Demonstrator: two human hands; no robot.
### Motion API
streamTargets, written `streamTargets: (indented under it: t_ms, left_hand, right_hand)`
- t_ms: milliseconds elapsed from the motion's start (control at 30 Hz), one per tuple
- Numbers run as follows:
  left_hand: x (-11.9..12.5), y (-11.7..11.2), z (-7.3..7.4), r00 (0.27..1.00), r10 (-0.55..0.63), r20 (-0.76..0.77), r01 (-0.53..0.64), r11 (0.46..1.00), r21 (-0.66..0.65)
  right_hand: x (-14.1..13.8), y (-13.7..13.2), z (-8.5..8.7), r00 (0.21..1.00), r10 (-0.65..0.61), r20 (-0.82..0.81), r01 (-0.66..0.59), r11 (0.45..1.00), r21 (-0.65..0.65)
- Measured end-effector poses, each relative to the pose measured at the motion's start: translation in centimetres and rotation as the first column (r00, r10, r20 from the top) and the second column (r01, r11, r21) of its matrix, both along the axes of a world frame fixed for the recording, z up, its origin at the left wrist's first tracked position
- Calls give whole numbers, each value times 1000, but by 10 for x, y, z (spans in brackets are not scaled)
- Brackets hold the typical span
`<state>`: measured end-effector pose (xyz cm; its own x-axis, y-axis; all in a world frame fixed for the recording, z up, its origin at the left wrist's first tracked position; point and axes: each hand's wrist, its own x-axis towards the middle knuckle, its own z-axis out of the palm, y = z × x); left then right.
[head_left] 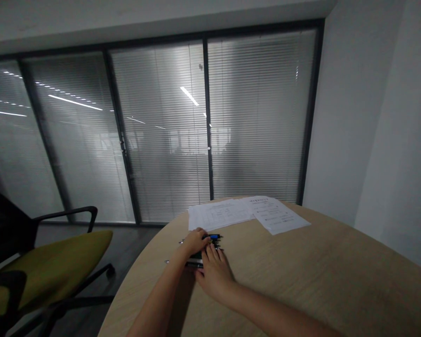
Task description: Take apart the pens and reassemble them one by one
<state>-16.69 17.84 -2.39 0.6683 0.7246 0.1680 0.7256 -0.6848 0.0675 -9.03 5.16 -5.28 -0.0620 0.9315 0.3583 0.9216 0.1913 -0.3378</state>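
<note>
Now our left hand and our right hand are close together on some pens, near the round edge of the desk. Our fingers cover the pens, but we cannot tell if they squeeze them. White papers lie just past our hands.
</note>
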Motion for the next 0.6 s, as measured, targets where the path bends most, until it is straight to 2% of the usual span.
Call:
streamTargets:
  t_ms: [133, 267, 433, 600]
  left_hand:
    - [2, 1, 0, 1000, 6, -11, -6, 1000, 22]
    - [2, 2, 1, 999, 38, -33, -37, 998, 49]
    - [0, 0, 3, 992, 119, -41, -114, 988, 103]
    - [1, -3, 8, 987, 141, -72, -131, 983, 130]
  right_hand:
    - [6, -4, 1, 999, 39, 16, -39, 999, 8]
    - [27, -19, 6, 996, 82, 20, -82, 997, -7]
    - [71, -53, 13, 998, 63, -4, -63, 996, -61]
    - [124, -90, 2, 1000, -3, -4, 3, 995, -99]
